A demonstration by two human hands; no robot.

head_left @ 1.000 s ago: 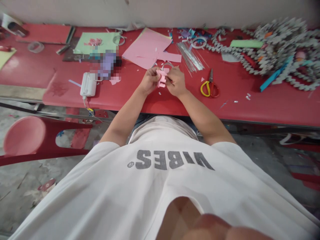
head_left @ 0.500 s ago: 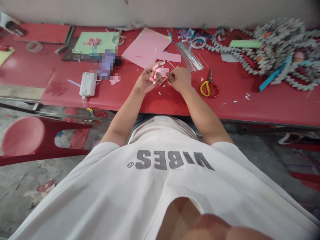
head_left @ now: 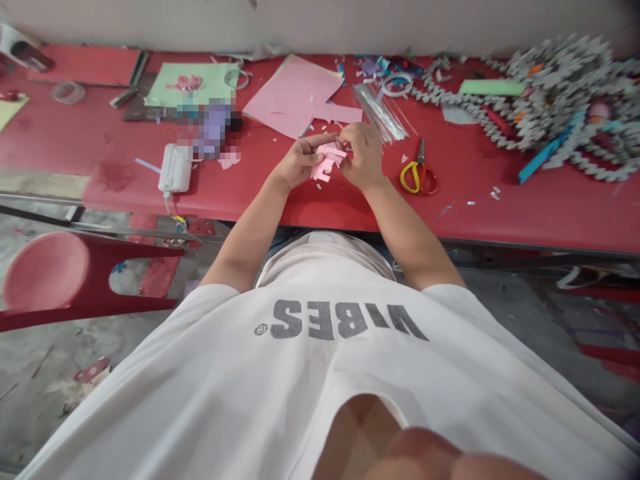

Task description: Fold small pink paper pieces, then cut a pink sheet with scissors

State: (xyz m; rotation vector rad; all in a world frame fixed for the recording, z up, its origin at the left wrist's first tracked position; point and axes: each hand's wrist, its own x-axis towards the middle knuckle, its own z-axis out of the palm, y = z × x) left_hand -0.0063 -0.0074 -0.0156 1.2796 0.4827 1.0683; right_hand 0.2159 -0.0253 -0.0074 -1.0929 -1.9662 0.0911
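Note:
Both of my hands meet over the red table (head_left: pixel 525 207) around a small bunch of pink paper strips (head_left: pixel 325 163). My left hand (head_left: pixel 299 162) holds the strips from the left, its forefinger stretched across their top. My right hand (head_left: pixel 363 155) pinches the same strips from the right with curled fingers. Small pink scraps lie on the table under my hands. Sheets of pink paper (head_left: pixel 295 97) lie just beyond my hands.
Yellow-handled scissors (head_left: pixel 419 175) lie to the right of my right hand. A white device (head_left: pixel 175 169) with a cord sits on the left. A green sheet (head_left: pixel 193 83), tape rings (head_left: pixel 397 85), clear strips (head_left: pixel 377 110) and a grey folded-paper pile (head_left: pixel 560 100) fill the back. A red chair (head_left: pixel 47 273) stands left.
My hands had drawn apart with the strips spread in the left hand; now they have come back together, closing the strips into a compact bunch.

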